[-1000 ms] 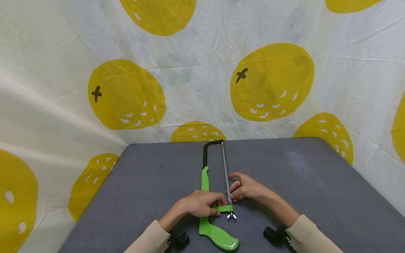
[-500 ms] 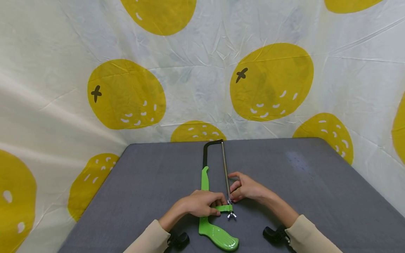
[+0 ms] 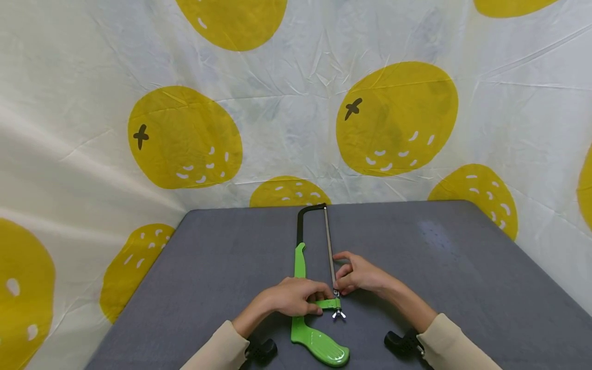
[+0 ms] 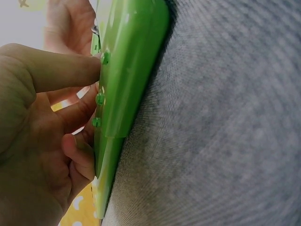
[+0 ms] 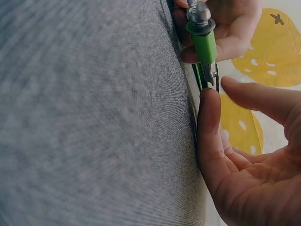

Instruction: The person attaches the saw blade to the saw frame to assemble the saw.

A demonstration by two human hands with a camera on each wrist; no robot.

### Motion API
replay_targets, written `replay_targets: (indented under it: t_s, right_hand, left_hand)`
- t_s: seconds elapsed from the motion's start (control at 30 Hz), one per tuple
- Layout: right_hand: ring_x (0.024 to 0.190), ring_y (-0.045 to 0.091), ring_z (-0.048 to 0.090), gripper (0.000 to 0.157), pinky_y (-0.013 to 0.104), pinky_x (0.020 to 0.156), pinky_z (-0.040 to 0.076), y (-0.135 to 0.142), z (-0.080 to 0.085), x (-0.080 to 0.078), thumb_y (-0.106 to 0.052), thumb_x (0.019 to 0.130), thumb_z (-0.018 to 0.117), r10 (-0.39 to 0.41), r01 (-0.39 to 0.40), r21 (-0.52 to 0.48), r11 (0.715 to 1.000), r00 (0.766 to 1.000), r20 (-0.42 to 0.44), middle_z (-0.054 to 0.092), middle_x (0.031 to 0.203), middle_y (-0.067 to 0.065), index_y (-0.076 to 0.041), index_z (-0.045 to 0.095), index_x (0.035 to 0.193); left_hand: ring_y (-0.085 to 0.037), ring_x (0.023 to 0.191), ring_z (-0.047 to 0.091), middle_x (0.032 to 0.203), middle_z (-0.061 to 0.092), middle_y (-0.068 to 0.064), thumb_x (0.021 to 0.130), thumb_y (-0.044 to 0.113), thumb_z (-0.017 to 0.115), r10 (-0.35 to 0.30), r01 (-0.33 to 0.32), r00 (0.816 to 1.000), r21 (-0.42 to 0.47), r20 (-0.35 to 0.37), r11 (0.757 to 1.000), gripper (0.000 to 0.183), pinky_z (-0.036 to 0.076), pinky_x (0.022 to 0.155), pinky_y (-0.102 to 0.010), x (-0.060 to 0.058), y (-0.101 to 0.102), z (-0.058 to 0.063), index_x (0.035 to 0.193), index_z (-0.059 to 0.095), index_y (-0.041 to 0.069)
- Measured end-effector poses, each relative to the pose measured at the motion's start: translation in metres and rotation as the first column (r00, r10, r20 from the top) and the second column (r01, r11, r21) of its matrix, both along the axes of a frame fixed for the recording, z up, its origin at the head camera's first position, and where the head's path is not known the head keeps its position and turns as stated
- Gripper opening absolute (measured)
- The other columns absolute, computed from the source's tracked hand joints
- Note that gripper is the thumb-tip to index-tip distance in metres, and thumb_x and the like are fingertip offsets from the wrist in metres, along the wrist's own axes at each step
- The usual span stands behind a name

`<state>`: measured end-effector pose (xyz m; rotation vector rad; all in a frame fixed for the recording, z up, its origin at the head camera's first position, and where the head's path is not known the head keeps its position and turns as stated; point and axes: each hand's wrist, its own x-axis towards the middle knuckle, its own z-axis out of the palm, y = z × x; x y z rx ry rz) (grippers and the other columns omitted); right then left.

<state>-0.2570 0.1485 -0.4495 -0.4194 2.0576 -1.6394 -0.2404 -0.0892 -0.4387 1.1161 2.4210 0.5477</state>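
Leftmost, the left hand [image 3: 296, 297] grips the short green crosspiece [image 3: 327, 304] of a hacksaw [image 3: 300, 262], fingers and thumb bent round it. The hacksaw lies flat on the grey table [image 3: 231, 246], handle [image 3: 321, 347] nearest the person, black bow at the far end. Right of the frame runs the blade [image 3: 330, 246], its far end at the bow's tip. A wing nut [image 3: 339, 314] shows just on the person's side of the crosspiece. Rightmost, the right hand [image 3: 363, 273] curves in at the blade's near end, a fingertip against it; cannot tell whether it pinches.

Judgement: step in hand looks like handling the blade's near fitting, frame steadied. Next move probably calls for light fingertip control, frame held still, skin clear of the edge.
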Motion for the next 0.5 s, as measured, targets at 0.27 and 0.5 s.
replay_targets:
  t_s: [0.27, 0.5]
  right_hand:
    - [0.077, 0.017, 0.071, 0.086, 0.037, 0.073, 0.062, 0.0010, 0.0010, 0.0001, 0.005, 0.085, 0.071, -0.014, 0.014, -0.004, 1.000, 1.000, 0.004, 0.071, 0.092, 0.014, 0.015, 0.021, 0.154]
    - [0.077, 0.017, 0.072, 0.085, 0.038, 0.072, 0.062, 0.0002, 0.0010, -0.0005, 0.004, 0.086, 0.071, -0.016, 0.016, 0.002, 1.000, 1.000, 0.007, 0.070, 0.092, 0.013, 0.014, 0.021, 0.154]
  left_hand:
    - [0.006, 0.082, 0.058, 0.099, 0.069, 0.017, 0.098, 0.024, 0.072, -0.006, 0.006, 1.000, 0.009, -0.002, 1.000, 0.031, 0.046, 0.075, -0.020, -0.0014, -0.0004, -0.0001, 0.128, 0.069, 0.033]
    - [0.006, 0.083, 0.059, 0.100, 0.069, 0.016, 0.098, 0.024, 0.072, -0.001, 0.001, 1.000, 0.008, 0.004, 1.000, 0.032, 0.047, 0.076, -0.020, -0.0003, -0.0015, 0.0018, 0.128, 0.068, 0.033]
